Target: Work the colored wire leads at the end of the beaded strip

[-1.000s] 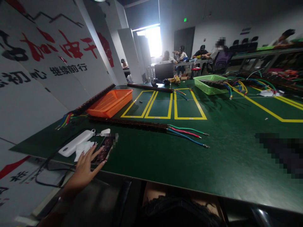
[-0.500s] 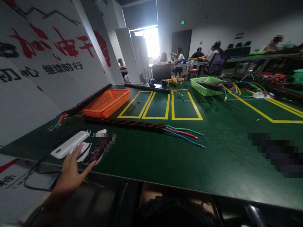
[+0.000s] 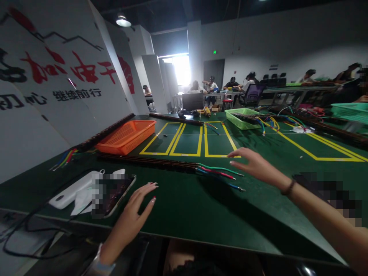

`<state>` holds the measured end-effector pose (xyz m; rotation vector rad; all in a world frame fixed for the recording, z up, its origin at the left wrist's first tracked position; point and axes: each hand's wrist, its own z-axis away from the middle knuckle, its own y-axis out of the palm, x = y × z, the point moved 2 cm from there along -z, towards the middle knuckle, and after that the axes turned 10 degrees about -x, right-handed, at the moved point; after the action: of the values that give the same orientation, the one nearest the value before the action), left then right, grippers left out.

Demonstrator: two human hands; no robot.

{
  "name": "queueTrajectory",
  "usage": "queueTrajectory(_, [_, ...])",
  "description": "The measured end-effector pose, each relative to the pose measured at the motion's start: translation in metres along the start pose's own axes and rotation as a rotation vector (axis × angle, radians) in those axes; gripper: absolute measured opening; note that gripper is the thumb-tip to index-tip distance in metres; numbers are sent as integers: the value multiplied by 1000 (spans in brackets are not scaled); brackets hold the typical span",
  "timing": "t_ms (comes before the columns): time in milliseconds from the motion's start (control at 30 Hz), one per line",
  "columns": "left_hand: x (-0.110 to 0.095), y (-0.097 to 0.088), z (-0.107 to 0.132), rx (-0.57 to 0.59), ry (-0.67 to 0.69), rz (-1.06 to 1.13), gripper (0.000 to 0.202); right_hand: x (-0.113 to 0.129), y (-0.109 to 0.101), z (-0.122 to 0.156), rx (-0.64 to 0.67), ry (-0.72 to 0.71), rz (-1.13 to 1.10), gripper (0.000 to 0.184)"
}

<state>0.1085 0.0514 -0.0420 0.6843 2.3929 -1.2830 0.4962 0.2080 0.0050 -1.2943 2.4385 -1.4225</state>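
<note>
My left hand (image 3: 133,211) hovers over the near edge of the green table, fingers stretched and thumb apart, holding nothing. Just left of it lies a phone (image 3: 123,194), partly blurred out. A dark-sleeved cable bundle (image 3: 155,163) stretches across the table in front of both hands. Green, red and blue wires (image 3: 218,173) with metal end terminals come out of its right end. Above and to the right of those wire ends is my right hand (image 3: 253,163), open, fingers forward, with nothing in it.
An orange basket (image 3: 126,138) stands behind the bundle, beside another cable bundle (image 3: 94,136). Yellow tape outlines (image 3: 186,155) mark the table. A white long device (image 3: 64,195) with a black cord lies at left. A green basket (image 3: 240,120) sits farther back. Several people work beyond.
My left hand has moved right, away from the white device and phone. My right hand has come into view from the right. The camera view has tilted up.
</note>
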Motion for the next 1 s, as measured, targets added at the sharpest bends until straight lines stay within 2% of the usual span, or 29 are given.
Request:
queueTrajectory(133, [-35, 36, -37, 145, -88, 179, 32, -3, 47, -2, 250, 125, -34, 50])
queueTrajectory(200, [-44, 55, -56, 179, -156, 282, 29, -4, 67, -5, 337, 156, -15, 58])
queueTrajectory(267, [-48, 74, -71, 178, -218, 374, 25, -5, 80, -10, 377, 144, -7, 58])
queueTrajectory(333, [-54, 93, -81, 280, -281, 499, 26, -7, 87, -16, 426, 148, -32, 54])
queueTrajectory(433, [-71, 124, -86, 554, -414, 752, 36, -12, 92, -22, 504, 187, -102, 43])
queueTrajectory(533, [-93, 151, -84, 768, -679, 1034, 51, -15, 94, -25, 484, 186, -112, 29])
queueTrajectory(600, [-106, 166, -85, 841, -871, 1191, 57, -16, 95, -26, 425, 190, -73, 21])
queueTrajectory(667, [-114, 180, -88, 820, -982, 1326, 55, -15, 94, -27, 349, 189, -15, 16])
queueTrajectory(733, [-119, 192, -93, 749, -1025, 1429, 45, -12, 93, -27, 271, 140, 69, 14])
queueTrajectory(867, [-124, 209, -97, 569, -1065, 1500, 28, -1, 92, -25, 200, -109, 293, 17])
queueTrajectory(1000, [-125, 216, -96, 390, -1076, 1542, 18, 11, 94, -18, 220, -375, 472, 17])
